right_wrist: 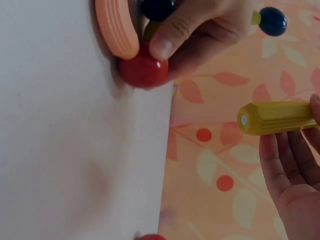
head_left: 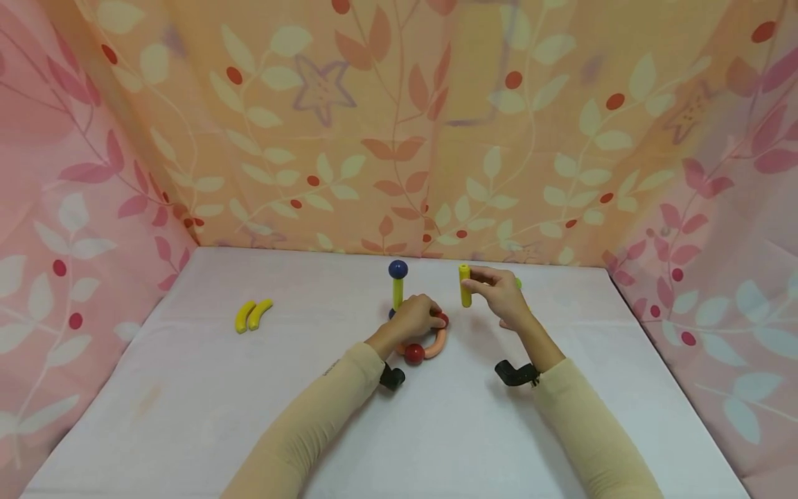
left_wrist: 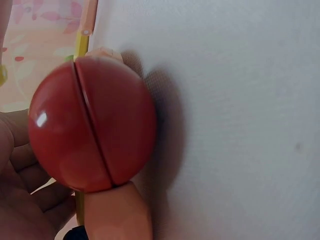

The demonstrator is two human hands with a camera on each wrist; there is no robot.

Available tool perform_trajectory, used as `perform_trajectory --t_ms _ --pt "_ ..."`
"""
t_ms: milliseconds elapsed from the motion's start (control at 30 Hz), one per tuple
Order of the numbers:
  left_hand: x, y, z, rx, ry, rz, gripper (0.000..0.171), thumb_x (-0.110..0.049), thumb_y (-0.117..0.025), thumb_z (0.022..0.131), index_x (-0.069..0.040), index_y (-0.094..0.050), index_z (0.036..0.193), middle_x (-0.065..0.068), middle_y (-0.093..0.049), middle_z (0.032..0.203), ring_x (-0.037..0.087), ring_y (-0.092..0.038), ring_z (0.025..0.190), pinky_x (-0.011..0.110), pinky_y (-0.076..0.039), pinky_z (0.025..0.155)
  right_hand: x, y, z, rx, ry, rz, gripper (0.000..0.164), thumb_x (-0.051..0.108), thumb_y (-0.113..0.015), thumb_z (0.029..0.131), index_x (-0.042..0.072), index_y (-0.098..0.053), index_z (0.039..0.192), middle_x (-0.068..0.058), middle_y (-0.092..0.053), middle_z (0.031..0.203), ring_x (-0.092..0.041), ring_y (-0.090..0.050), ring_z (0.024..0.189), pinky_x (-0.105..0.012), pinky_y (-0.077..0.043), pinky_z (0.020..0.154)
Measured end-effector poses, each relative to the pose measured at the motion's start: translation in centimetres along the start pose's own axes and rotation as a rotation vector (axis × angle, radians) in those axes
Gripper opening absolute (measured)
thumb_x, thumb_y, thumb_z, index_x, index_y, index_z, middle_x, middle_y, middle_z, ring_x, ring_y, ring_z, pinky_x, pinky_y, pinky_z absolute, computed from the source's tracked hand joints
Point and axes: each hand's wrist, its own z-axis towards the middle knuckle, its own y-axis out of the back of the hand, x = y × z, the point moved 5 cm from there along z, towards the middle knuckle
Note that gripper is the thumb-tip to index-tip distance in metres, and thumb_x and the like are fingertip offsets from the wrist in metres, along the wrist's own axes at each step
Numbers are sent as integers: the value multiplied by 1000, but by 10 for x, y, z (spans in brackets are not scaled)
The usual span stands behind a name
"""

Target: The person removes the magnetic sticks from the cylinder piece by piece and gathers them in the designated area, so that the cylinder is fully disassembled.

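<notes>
Yellow rod [head_left: 465, 290] pinched upright in the right grip [head_left: 501, 294], short of the tabletop [head_left: 337, 291]'s far edge; the left grip [head_left: 415, 316] pinches a red ball [right_wrist: 144, 71], probably steadying the peach curve [right_wrist: 116, 30].

Head cam's fwd/down, wrist cams close, all w/ tabletop [head_left: 461, 430].
</notes>
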Motion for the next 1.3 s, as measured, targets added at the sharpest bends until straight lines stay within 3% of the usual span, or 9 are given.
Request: perform_trajectory --t_ms 100,233,367,700,1000,1300 --pt "1 0 0 -5 3 4 31 -27 -72 89 -11 -72 115 4 -70 108 17 -57 96 30 -52 89 0 6 -5 16 10 -60 40 19 -68 92 -2 -63 126 -24 -68 114 -5 -66 92 -19 -54 83" --pt "1 -1 0 -11 14 -3 32 -27 -72 88 -11 -72 116 4 -69 108 17 -56 96 30 -52 89 -1 14 -13 36 50 -143 38 19 -68 92 -2 -64 124 -22 -69 114 -23 -69 101 -28 -56 89" --pt "2 -2 1 -9 36 -22 32 -28 -72 88 -12 -71 116 3 -69 108 18 -55 97 30 -51 89 -3 21 -20 33 80 -265 35 18 -70 90 0 -67 119 -19 -69 110 -32 -68 99 -34 -58 85" --pt "1 -4 3 -13 18 -5 32 -28 -72 88 -11 -71 116 5 -69 111 18 -56 97 31 -52 90 -22 41 -38 71 66 -468 32 10 -75 84 -5 -70 112 -19 -70 97 -23 -65 82 -17 -53 68" --pt "-1 -2 5 -4 -29 48 33 -27 -70 90 -10 -70 118 4 -70 109 16 -57 93 30 -51 88 -42 54 -52 138 29 -614 25 12 -75 84 -1 -73 106 -7 -69 86 -15 -58 77 -23 -51 67" --pt "-2 -2 4 -5 -52 97 36 -29 -70 90 -10 -69 121 4 -69 113 17 -56 97 29 -49 88 -64 57 -64 231 -66 -707 31 17 -74 86 1 -72 113 -11 -73 96 -16 -53 78 -28 -46 69"
